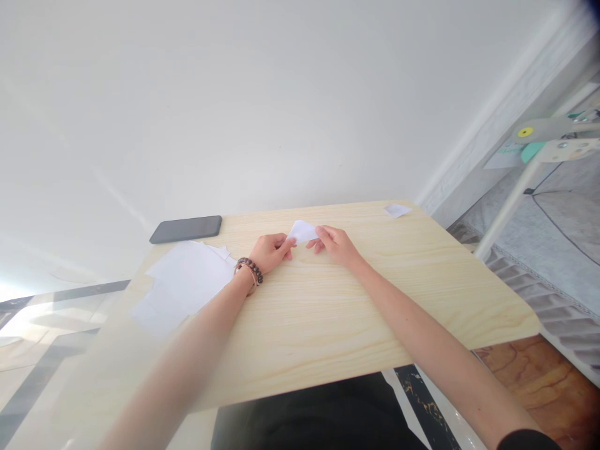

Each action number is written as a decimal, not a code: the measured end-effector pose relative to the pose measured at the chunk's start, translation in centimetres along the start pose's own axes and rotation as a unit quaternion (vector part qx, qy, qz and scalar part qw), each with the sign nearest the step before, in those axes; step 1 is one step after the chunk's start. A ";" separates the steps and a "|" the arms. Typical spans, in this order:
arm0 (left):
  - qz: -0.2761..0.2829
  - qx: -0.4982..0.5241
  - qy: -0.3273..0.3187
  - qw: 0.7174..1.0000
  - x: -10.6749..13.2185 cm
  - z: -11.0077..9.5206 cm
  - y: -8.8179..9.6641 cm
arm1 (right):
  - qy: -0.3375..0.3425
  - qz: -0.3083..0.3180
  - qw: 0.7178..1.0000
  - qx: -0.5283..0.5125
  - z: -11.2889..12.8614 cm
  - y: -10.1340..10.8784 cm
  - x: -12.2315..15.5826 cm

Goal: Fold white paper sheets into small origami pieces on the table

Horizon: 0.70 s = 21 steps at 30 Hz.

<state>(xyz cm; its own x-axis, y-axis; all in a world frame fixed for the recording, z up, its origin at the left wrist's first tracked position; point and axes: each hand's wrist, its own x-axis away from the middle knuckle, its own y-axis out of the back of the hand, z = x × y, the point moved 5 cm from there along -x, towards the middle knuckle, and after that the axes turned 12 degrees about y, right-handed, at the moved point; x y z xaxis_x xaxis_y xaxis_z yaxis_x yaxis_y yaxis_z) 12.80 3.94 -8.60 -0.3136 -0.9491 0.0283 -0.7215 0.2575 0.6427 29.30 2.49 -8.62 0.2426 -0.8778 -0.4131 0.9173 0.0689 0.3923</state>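
Note:
A small folded piece of white paper (302,231) is held between my two hands over the far middle of the table. My left hand (272,251) pinches its left corner between thumb and fingers. At the right corner, my right hand (335,244) grips it the same way, the fingertips partly tucked behind. Dark beads and a thin band circle my left wrist. Several loose white sheets (187,281) lie overlapping to the left, partly behind my left forearm.
A dark phone (186,229) lies at the table's back left corner. Another small folded paper (397,210) sits at the back right. The pale wooden table (300,337) stands against a white wall (281,106). A white metal frame (510,194) rises beyond its right side.

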 end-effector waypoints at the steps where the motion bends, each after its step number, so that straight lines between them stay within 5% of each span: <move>1: 0.003 -0.001 -0.001 1.000 0.1 -0.1 0.0 | 0.005 0.005 1.000 0.007 0.0 0.0 0.0; 21: 0.038 0.023 -0.006 0.999 -0.3 0.4 -0.3 | 0.011 0.011 0.999 0.048 0.1 0.0 0.1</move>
<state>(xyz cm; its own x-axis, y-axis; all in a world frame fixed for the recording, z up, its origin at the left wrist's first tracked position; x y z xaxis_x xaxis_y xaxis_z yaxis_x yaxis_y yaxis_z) 12.90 4.20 -9.11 -0.3760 -0.9243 0.0663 -0.7228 0.3373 0.6032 29.27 2.30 -8.58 0.2693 -0.8660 -0.4214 0.8778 0.0407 0.4773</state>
